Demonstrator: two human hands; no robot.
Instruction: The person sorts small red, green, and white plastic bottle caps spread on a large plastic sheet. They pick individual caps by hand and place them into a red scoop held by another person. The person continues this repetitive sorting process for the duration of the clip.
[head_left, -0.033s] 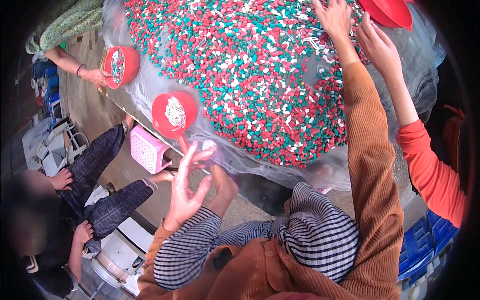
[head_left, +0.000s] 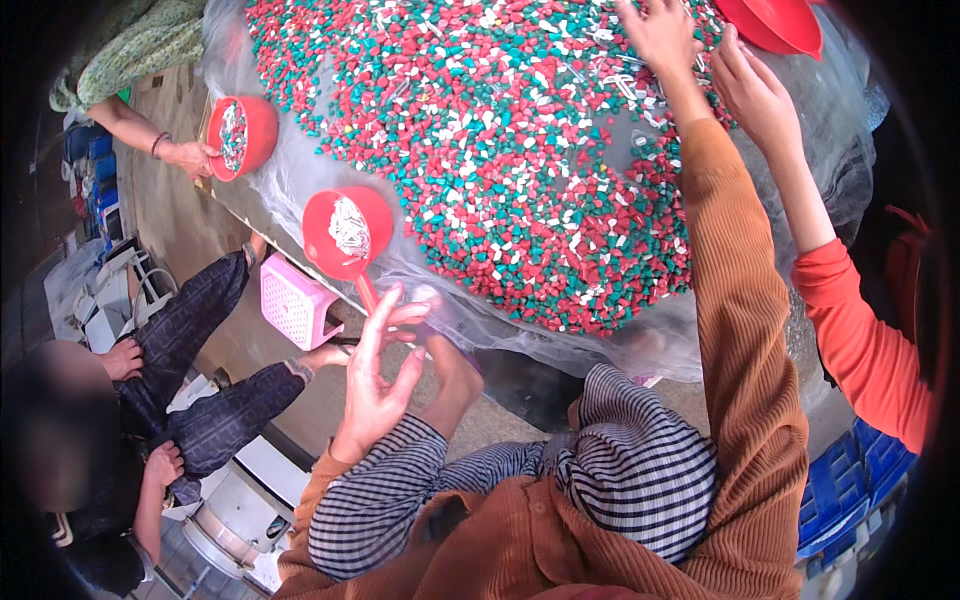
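Left hand (head_left: 378,372) first: fingers spread wide and upright, gripping nothing, palm turned to the right, just at the end of the handle of the red round plastic scoop (head_left: 347,233). A closed fist (head_left: 452,372) sits just right of that palm; whose it is I cannot tell, but it looks to be steadying the handle. The scoop rests on the near-left edge of the heap with a pale clump of bits in its bowl, probably kept level so nothing spills.

Right hand (head_left: 660,32) is out far on an orange ribbed sleeve, fingers splayed and palm down on the big heap of red, green and white plastic chips (head_left: 520,150), clasping nothing I can see. It lies flat, likely to rake or feel through them. The heap lies on a clear plastic sheet (head_left: 300,175) draped over the counter, which keeps the chips together.

Just right of it, a co-worker's hand (head_left: 752,88) in a red sleeve works the same heap below a red plastic bowl (head_left: 775,22). Far left, another person's hand (head_left: 190,155) holds a second red scoop (head_left: 240,135) — and a pink perforated basket (head_left: 292,300) sits on the floor below.
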